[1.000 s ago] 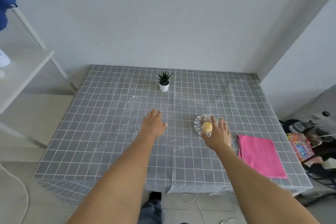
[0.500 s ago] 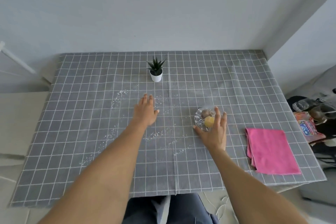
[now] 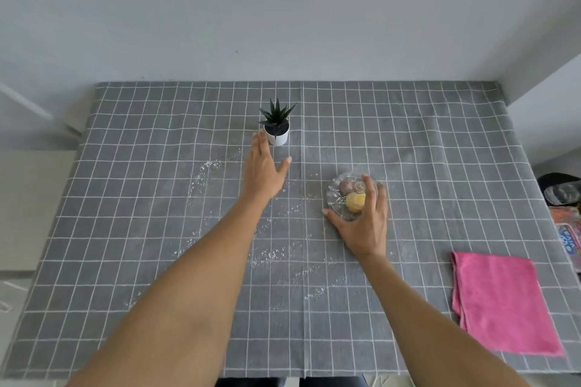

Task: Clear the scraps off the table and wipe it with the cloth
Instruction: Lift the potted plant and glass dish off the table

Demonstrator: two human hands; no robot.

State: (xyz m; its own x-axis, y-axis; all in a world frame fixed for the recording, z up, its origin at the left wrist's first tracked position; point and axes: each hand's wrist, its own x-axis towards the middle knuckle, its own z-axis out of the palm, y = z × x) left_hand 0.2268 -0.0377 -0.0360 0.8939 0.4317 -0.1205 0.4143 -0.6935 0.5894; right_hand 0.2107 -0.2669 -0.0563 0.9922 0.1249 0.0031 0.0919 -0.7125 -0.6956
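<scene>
White crumbs lie scattered across the middle of the grey checked tablecloth. A small glass dish with a yellow piece and two brownish pieces stands right of centre. My right hand curls around the dish's near right side, fingers on its rim. My left hand is stretched out with fingers apart, its fingertips beside a small potted plant in a white pot. A folded pink cloth lies at the table's near right corner.
The table's far edge meets a grey wall, and a white wall closes its far right corner. Bags and colourful packets sit on the floor past the right edge. A pale surface lies left of the table.
My left hand has reached farther forward, from the crumbs to the plant pot. My right hand has closed further around the glass dish. The view has moved closer to the table.
</scene>
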